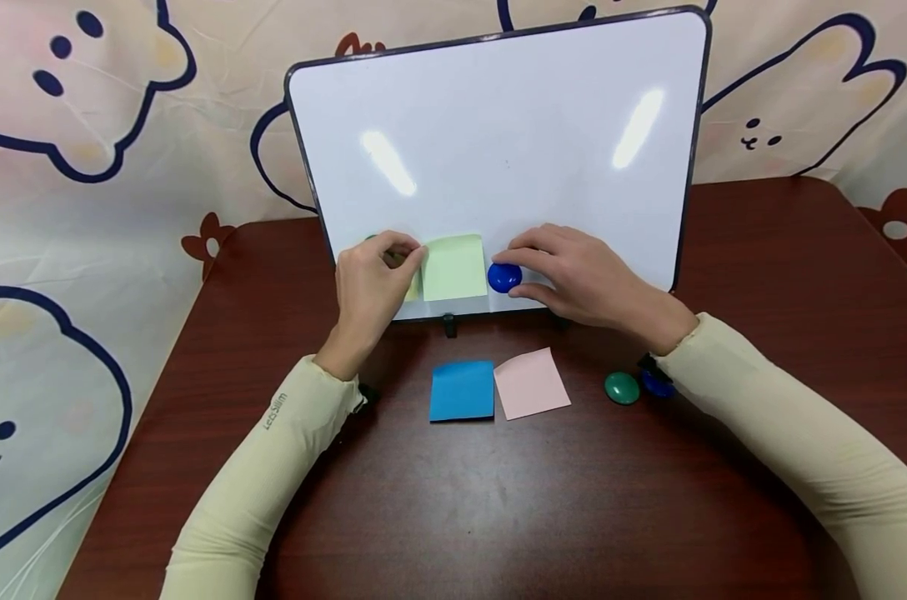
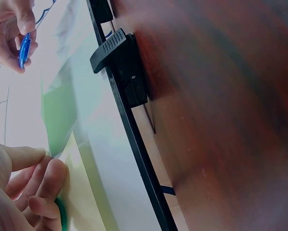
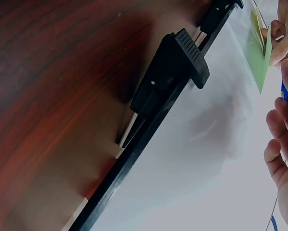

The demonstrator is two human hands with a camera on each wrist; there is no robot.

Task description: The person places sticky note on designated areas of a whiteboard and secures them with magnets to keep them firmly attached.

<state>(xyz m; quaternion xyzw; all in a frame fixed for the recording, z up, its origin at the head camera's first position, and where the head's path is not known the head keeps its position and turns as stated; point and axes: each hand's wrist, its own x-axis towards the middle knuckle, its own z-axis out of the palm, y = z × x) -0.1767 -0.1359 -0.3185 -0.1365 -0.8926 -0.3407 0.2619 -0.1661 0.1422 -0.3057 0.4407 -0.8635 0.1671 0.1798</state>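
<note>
My left hand [image 1: 367, 283] pinches the left edge of a light green sticky note [image 1: 455, 268] against the lower part of the whiteboard [image 1: 513, 150]. Partly behind that hand are a yellow sticky note [image 2: 81, 187] and a green magnet [image 2: 63, 211], whose edge alone shows. Just right of the green note, my right hand [image 1: 584, 275] holds a round blue magnet [image 1: 504, 277] between thumb and fingers. In the left wrist view, the blue magnet [image 2: 24, 50] appears edge-on, apart from the green note.
A blue sticky note [image 1: 462, 392] and a pink sticky note [image 1: 532, 383] lie on the brown table [image 1: 453, 508]. Near the right sleeve sit a green magnet [image 1: 622, 388] and a partly covered blue one [image 1: 657, 383]. Black clips [image 3: 170, 72] grip the board's bottom edge.
</note>
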